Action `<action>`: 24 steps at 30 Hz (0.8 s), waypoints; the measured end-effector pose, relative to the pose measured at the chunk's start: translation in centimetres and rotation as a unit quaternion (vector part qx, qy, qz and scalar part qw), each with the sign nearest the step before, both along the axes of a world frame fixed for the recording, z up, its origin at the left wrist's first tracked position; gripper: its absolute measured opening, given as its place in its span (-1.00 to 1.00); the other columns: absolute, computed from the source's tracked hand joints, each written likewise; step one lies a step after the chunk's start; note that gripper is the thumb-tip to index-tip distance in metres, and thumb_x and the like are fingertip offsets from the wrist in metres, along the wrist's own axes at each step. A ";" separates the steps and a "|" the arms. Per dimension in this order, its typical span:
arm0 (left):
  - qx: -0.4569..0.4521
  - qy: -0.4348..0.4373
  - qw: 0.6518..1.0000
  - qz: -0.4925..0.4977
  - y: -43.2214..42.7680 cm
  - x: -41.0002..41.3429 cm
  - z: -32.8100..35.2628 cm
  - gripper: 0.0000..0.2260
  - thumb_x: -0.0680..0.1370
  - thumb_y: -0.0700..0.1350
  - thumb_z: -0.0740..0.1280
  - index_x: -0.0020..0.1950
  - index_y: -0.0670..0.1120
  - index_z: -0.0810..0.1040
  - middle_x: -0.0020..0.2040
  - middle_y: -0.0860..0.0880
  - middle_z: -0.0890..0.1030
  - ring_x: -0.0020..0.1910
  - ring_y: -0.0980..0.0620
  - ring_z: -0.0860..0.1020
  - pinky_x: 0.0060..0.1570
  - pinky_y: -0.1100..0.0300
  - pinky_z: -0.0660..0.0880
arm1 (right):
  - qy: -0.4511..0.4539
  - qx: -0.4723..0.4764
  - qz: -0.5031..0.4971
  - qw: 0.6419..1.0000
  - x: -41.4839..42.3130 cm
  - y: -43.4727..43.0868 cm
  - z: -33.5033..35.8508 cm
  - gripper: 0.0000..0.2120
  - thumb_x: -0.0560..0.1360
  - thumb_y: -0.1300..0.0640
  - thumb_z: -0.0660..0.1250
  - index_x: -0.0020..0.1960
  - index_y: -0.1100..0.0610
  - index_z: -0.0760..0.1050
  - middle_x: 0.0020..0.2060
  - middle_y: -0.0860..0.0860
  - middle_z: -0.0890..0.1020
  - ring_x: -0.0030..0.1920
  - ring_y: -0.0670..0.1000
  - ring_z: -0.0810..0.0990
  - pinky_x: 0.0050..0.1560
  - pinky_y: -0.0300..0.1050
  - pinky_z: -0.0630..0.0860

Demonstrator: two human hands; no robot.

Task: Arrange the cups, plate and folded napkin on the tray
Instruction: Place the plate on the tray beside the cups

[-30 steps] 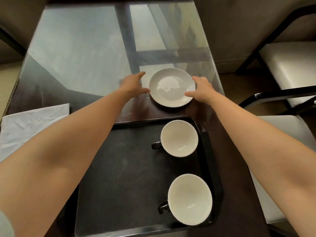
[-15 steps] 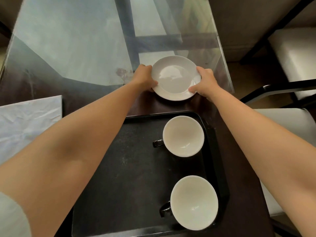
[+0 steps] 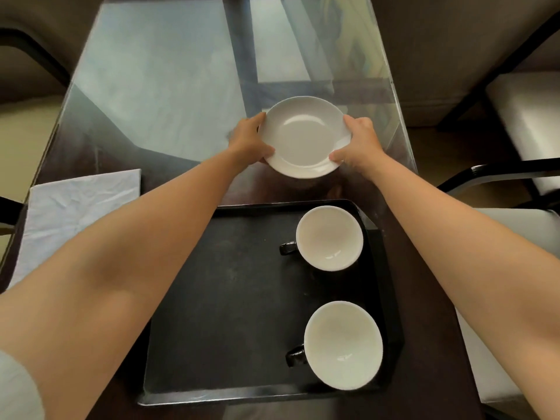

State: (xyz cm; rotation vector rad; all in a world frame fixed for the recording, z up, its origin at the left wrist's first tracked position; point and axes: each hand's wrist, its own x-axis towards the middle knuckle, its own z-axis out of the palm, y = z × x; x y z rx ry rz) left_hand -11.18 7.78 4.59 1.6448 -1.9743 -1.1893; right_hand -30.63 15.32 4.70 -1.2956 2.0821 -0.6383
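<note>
A white plate is held tilted just above the glass table, beyond the tray's far edge. My left hand grips its left rim and my right hand grips its right rim. The black tray lies in front of me. Two cups with white insides and dark handles stand along its right side, one far and one near. A white folded napkin lies flat on the table to the left of the tray.
The glass table stretches away behind the plate. Its right edge runs close to my right hand. Black-framed chairs with white seats stand on the right, and another dark chair on the far left.
Both hands reached the plate's sides, closed on its rim and lifted it off the table, tilting it toward me.
</note>
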 end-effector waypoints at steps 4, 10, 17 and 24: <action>-0.003 0.019 0.999 0.030 1.9 2.6 2.5 -0.45 0.32 -0.38 0.36 0.28 -0.06 0.46 0.04 -0.10 0.46 0.06 -0.23 0.52 -0.13 -0.10 0.63 | -0.004 -0.031 0.031 0.999 1.8 0.5 1.9 -0.29 0.32 0.32 0.41 0.41 0.16 0.24 0.31 0.16 0.25 0.27 0.12 0.34 0.15 -0.27 0.26; -0.031 0.015 0.996 0.078 5.7 7.2 4.7 -0.48 0.30 -0.37 0.37 0.23 -0.07 0.49 0.08 -0.18 0.50 0.01 -0.25 0.54 -0.14 -0.08 0.63 | -0.003 -0.044 0.094 0.995 5.5 2.5 4.3 -0.33 0.31 0.33 0.40 0.38 0.14 0.28 0.28 0.16 0.27 0.22 0.09 0.36 0.08 -0.32 0.26; -0.068 0.007 0.989 0.128 11.3 13.2 7.4 -0.47 0.28 -0.34 0.38 0.24 -0.07 0.49 0.01 -0.14 0.52 -0.07 -0.18 0.55 -0.24 0.09 0.57 | 0.023 -0.067 0.180 0.981 10.7 5.4 7.1 -0.43 0.28 0.32 0.42 0.26 0.17 0.38 0.21 0.18 0.31 0.06 0.05 0.34 0.01 -0.29 0.28; -0.062 -0.004 0.989 0.134 16.2 17.8 8.2 -0.37 0.29 -0.31 0.43 0.33 -0.06 0.42 0.01 -0.06 0.53 -0.04 -0.11 0.56 -0.33 0.21 0.54 | 0.027 -0.042 0.195 0.979 15.4 9.7 7.3 -0.36 0.28 0.32 0.38 0.33 0.15 0.30 0.22 0.17 0.28 0.19 0.11 0.36 0.03 -0.27 0.35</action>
